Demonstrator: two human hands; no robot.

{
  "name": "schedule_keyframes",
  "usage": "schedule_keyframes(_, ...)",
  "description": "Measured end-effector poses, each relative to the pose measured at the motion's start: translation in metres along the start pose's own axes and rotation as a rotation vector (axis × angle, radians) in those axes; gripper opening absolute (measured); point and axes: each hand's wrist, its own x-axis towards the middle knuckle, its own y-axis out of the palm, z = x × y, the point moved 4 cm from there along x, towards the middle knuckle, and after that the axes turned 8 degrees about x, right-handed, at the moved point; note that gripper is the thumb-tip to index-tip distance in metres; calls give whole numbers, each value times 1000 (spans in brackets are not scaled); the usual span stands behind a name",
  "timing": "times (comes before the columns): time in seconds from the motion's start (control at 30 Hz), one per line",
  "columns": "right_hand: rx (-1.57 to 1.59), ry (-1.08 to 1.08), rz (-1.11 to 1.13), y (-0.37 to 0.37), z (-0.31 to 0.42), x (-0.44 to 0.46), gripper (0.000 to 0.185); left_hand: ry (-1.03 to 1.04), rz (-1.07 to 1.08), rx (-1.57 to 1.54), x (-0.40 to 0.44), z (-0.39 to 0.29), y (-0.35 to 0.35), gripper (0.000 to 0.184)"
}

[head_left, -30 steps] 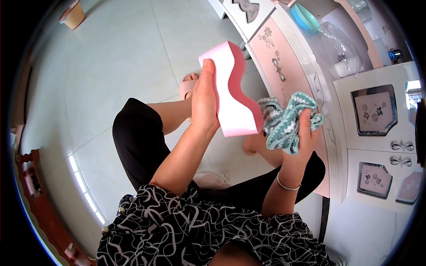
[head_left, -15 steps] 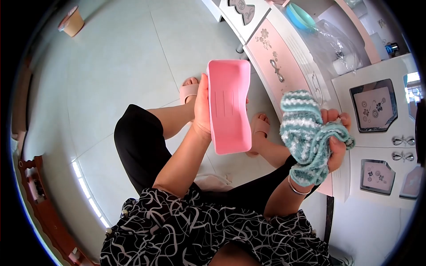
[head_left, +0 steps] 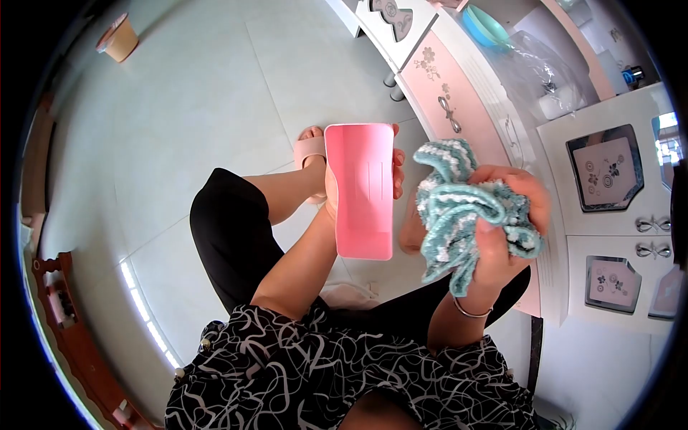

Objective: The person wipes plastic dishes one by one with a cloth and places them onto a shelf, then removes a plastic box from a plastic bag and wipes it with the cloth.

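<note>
A pink open-topped box [head_left: 364, 190] with one wavy side stands on end in mid-air, its hollow inside facing the camera. My left hand [head_left: 398, 165] wraps it from behind, with fingertips showing at its right edge and the palm partly hidden at the left. Bunched in my right hand [head_left: 505, 229] is a teal and white striped fluffy cloth [head_left: 459, 208]; the thumb presses on its front. A gap separates the cloth from the box.
At right stands a white and pink cabinet [head_left: 459, 86] with a teal bowl [head_left: 486, 27] and a clear plastic bag [head_left: 541, 72] on it. A bin [head_left: 120, 39] is on the tiled floor, upper left; brown wooden furniture [head_left: 82, 351] is lower left.
The box has turned from its outer side to its hollow inside, then shifted slightly lower. The cloth swung right, then came back left toward the box, bunched differently in my right hand.
</note>
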Motion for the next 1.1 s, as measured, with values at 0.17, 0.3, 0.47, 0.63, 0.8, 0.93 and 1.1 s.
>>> schedule_keyframes(0.17, 35, 32, -89, -10, -1, -6, 37, 4, 193, -179, 6, 11, -14, 62)
schedule_keyframes(0.3, 11, 90, -135, -10, -3, -10, 37, -15, 145, -154, 3, 11, -16, 65)
schedule_keyframes(0.47, 22, 87, -90, -9, -6, -13, 36, -61, 319, -250, 6, 10, -20, 71)
schedule_keyframes(0.63, -1, 93, -75, -7, -6, -15, 35, -76, 310, -242, 5, 10, -22, 71)
schedule_keyframes(0.8, -13, 79, -45, -6, -5, -16, 33, -68, 302, -238, 6, 12, -24, 72)
schedule_keyframes(0.93, 21, 64, -17, -3, -7, -19, 32, -84, 288, -299, 3, 10, -16, 66)
schedule_keyframes(1.1, 99, 123, 177, 23, -19, -29, 34, -84, 157, -428, 3, 15, -18, 51)
